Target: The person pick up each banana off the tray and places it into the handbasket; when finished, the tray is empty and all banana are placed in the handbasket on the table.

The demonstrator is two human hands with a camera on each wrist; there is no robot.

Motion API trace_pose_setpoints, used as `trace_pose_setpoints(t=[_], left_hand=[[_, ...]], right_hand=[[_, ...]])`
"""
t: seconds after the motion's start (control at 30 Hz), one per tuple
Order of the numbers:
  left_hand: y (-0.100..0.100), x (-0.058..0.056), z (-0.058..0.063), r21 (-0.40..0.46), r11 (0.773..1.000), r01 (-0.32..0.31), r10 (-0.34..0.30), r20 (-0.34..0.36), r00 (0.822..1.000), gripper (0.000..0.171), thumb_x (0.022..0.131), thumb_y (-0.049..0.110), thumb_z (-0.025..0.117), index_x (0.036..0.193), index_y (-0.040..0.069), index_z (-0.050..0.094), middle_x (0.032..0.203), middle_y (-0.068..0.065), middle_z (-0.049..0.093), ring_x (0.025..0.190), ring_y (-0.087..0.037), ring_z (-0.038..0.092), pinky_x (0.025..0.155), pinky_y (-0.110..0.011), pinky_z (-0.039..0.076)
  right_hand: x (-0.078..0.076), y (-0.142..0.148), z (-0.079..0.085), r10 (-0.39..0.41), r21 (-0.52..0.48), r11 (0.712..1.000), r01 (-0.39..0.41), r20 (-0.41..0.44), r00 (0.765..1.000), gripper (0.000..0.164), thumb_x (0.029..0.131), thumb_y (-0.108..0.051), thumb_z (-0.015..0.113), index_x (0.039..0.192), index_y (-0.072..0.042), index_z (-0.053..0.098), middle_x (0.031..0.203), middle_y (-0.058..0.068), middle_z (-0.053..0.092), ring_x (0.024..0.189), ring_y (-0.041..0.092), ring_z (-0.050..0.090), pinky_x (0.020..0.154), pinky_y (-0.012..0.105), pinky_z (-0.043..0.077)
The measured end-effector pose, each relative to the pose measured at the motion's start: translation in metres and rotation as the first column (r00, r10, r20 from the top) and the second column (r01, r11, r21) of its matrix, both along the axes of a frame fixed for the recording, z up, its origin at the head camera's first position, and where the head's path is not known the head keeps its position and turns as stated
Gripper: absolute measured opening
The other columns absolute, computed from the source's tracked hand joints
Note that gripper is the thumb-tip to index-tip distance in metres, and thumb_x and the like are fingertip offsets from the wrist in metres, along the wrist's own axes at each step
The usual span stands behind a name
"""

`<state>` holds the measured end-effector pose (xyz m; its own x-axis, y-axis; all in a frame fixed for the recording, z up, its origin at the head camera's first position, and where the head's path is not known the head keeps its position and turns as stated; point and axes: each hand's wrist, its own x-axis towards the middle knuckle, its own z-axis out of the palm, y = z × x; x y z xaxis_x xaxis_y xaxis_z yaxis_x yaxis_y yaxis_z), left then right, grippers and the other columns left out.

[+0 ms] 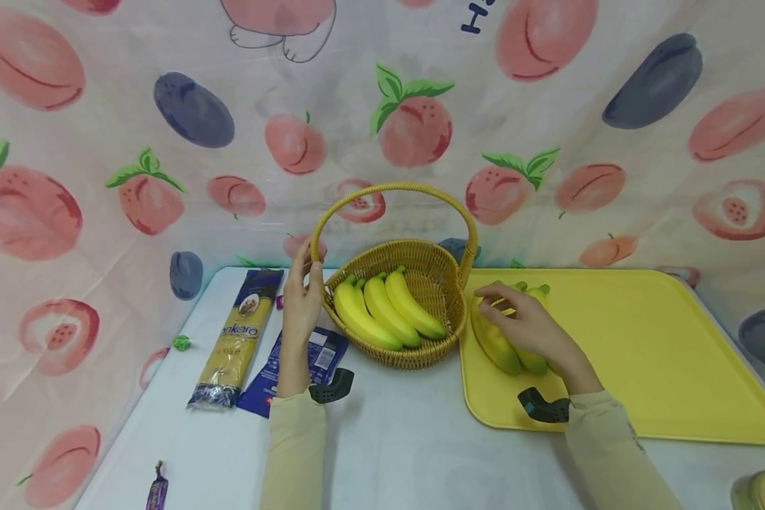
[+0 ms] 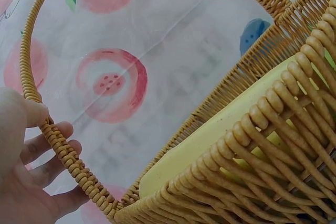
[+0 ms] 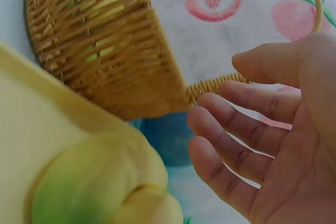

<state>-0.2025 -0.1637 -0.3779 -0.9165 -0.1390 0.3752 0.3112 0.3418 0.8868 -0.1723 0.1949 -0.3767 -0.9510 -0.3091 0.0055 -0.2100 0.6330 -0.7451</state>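
Woven wicker, the basket (image 1: 411,360) stands on the desk (image 1: 414,432) with bananas (image 1: 387,312) inside, its handle (image 1: 401,186) held in the grip of the left hand (image 1: 302,301). The right hand (image 1: 525,322), grip loosely wide, hovers near more bananas (image 1: 496,346) on the yellow tray (image 1: 650,354). The long gold packet (image 1: 234,354) reads "nkara"; the blue packet (image 1: 330,346) bears print seemingly too small to make out.

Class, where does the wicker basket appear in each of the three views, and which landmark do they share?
Head: the wicker basket stands at the centre.
Left wrist: it fills the lower right; its handle climbs the left side.
Right wrist: its woven side is upper left.
Shared landmark: the fruit-print backdrop.
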Motion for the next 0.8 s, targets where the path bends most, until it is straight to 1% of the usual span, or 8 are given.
trace_pose_setpoints(t=[0.17, 0.23, 0.3, 0.43, 0.53, 0.6, 0.7, 0.8], left_hand=[[0.005, 0.01, 0.015, 0.024, 0.999, 0.022, -0.023, 0.016, 1.0, 0.047, 0.102, 0.017, 0.041, 0.147, 0.026, 0.033, 0.14, -0.012, 0.048, 0.13, -0.028, 0.043, 0.098, -0.052, 0.04], [0.007, 0.013, 0.02, 0.026, 0.999, 0.028, -0.028, 0.011, 1.0, 0.047, 0.101, 0.015, 0.041, 0.147, 0.023, 0.033, 0.14, -0.013, 0.048, 0.13, -0.029, 0.043, 0.097, -0.052, 0.041], [0.006, 0.011, 0.018, 0.023, 0.999, 0.027, -0.028, 0.003, 1.0, 0.047, 0.102, 0.016, 0.041, 0.147, 0.024, 0.034, 0.139, -0.012, 0.049, 0.128, -0.028, 0.044, 0.096, -0.051, 0.041], [0.003, 0.002, 0.006, 0.01, 1.0, 0.023, -0.023, -0.02, 1.0, 0.045, 0.102, 0.022, 0.04, 0.145, 0.035, 0.034, 0.138, -0.007, 0.05, 0.127, -0.024, 0.045, 0.095, -0.049, 0.042], [0.001, -0.002, -0.001, -0.007, 1.0, 0.019, -0.019, -0.031, 0.999, 0.044, 0.102, 0.027, 0.04, 0.143, 0.041, 0.033, 0.138, -0.004, 0.049, 0.126, -0.022, 0.045, 0.095, -0.049, 0.043], [0.001, -0.003, -0.004, -0.01, 1.0, 0.015, -0.016, -0.038, 0.999, 0.044, 0.102, 0.029, 0.04, 0.143, 0.043, 0.033, 0.138, -0.004, 0.049, 0.126, -0.022, 0.045, 0.096, -0.051, 0.043], [-0.001, -0.003, -0.005, -0.013, 1.0, 0.007, -0.007, -0.045, 0.999, 0.044, 0.102, 0.029, 0.04, 0.143, 0.043, 0.033, 0.139, -0.004, 0.049, 0.126, -0.023, 0.045, 0.097, -0.052, 0.042], [-0.002, -0.003, -0.005, -0.016, 1.0, 0.003, -0.003, -0.047, 0.999, 0.044, 0.102, 0.029, 0.04, 0.144, 0.04, 0.033, 0.139, -0.005, 0.049, 0.126, -0.024, 0.045, 0.098, -0.053, 0.042]], right_hand=[[0.005, 0.016, -0.004, -0.04, 0.015, 0.999, 0.04, -0.031, 0.999, 0.045, 0.098, -0.037, 0.047, 0.133, -0.008, 0.05, 0.119, 0.014, 0.058, 0.106, 0.032, 0.057, 0.075, 0.033, 0.05], [0.006, 0.024, -0.007, -0.062, 0.034, 0.997, 0.064, -0.053, 0.997, 0.046, 0.098, -0.038, 0.047, 0.133, -0.007, 0.05, 0.116, 0.014, 0.059, 0.104, 0.033, 0.058, 0.074, 0.032, 0.05], [0.008, 0.033, -0.011, -0.088, 0.05, 0.995, 0.092, -0.078, 0.993, 0.046, 0.098, -0.038, 0.047, 0.131, -0.005, 0.051, 0.111, 0.013, 0.058, 0.101, 0.032, 0.058, 0.072, 0.031, 0.05], [0.011, 0.051, -0.018, -0.137, 0.076, 0.986, 0.147, -0.124, 0.983, 0.043, 0.098, -0.037, 0.048, 0.124, -0.003, 0.053, 0.098, 0.01, 0.053, 0.094, 0.027, 0.056, 0.067, 0.026, 0.046], [0.012, 0.062, -0.023, -0.152, 0.078, 0.984, 0.161, -0.105, 0.983, 0.044, 0.098, -0.035, 0.049, 0.123, 0.0, 0.05, 0.094, 0.01, 0.049, 0.09, 0.025, 0.051, 0.064, 0.025, 0.042], [0.011, 0.067, -0.026, -0.152, 0.085, 0.984, 0.157, -0.066, 0.986, 0.049, 0.097, -0.037, 0.049, 0.126, 0.003, 0.046, 0.096, 0.011, 0.047, 0.09, 0.025, 0.05, 0.065, 0.026, 0.042], [0.009, 0.073, -0.032, -0.149, 0.109, 0.983, 0.148, 0.008, 0.989, 0.059, 0.097, -0.04, 0.05, 0.131, 0.007, 0.039, 0.101, 0.014, 0.046, 0.093, 0.026, 0.048, 0.071, 0.029, 0.043], [0.006, 0.076, -0.037, -0.146, 0.136, 0.981, 0.135, 0.075, 0.986, 0.066, 0.096, -0.042, 0.051, 0.134, 0.008, 0.033, 0.106, 0.017, 0.046, 0.096, 0.027, 0.047, 0.077, 0.034, 0.042]])
